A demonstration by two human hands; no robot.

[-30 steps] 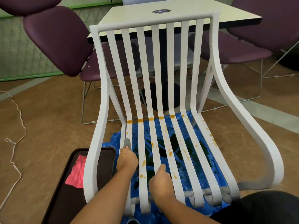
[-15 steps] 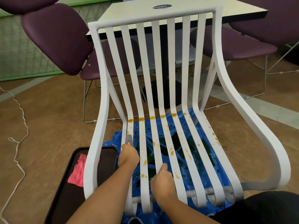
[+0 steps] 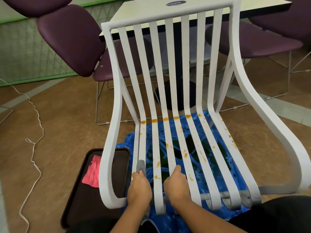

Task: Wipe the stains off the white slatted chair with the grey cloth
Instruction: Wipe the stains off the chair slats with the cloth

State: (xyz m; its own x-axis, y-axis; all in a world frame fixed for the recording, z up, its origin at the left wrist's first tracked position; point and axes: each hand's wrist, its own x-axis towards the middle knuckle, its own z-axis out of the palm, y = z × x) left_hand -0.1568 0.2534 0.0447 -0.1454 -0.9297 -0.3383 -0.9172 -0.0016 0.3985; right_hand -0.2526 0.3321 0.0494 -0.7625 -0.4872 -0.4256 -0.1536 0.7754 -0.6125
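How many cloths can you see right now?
2. The left hand grips the grey cloth against the white chair; the pink cloth lies on the dark tray left of it. More could be hidden.

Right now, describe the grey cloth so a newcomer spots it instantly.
Find the white slatted chair mid-view and follow its leftmost seat slat toward the person. There the left hand grips a small grey cloth against the slat. Unlike the pink cloth lying in the dark tray on the floor, it is grey and on the chair.
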